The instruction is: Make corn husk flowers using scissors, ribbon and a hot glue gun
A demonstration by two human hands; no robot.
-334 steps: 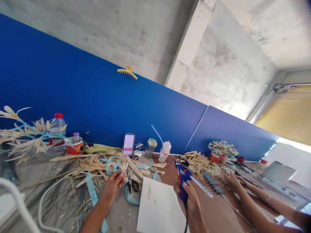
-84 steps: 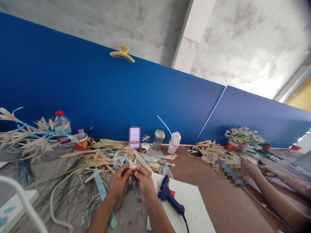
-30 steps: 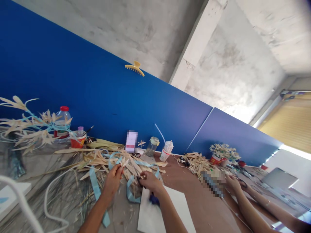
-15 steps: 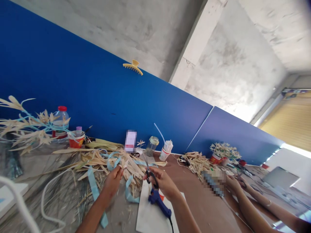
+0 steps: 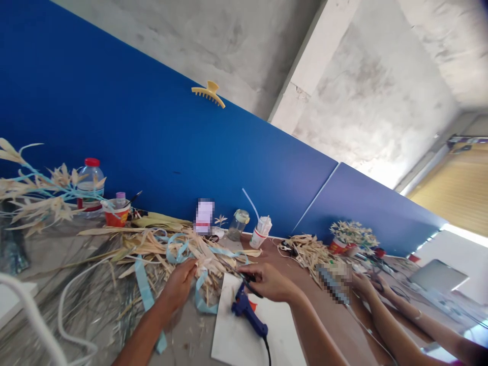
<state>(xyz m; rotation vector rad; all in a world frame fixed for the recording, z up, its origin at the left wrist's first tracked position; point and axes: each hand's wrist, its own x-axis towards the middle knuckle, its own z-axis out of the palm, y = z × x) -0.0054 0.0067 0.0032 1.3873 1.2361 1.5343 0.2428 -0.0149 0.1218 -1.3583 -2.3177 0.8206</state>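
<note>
My left hand [image 5: 178,287] is closed in a pinch on a pale piece of dried husk [image 5: 200,265], in front of the heap of dried husks [image 5: 152,249]. In my right hand [image 5: 272,282] are scissors with black handles [image 5: 248,278]; their blades point left toward that piece. Whether the blades touch it I cannot tell. Below the right hand lies a blue glue gun [image 5: 249,315] on a white board [image 5: 229,335]. Light-blue ribbon [image 5: 143,282] curls through the husks and runs beside my left forearm.
At the back stand a red-capped bottle [image 5: 91,185], a red cup [image 5: 116,213], a phone [image 5: 205,216], a glass jar [image 5: 238,226] and a white cup [image 5: 259,236]. A husk-flower branch [image 5: 41,195] reaches in from the left. A co-worker's hands [image 5: 364,284] work at right, one with scissors.
My right hand has swung the scissors from pointing upward to lying low, aimed left toward my left hand. The left hand keeps its pinch. The view has shifted slightly.
</note>
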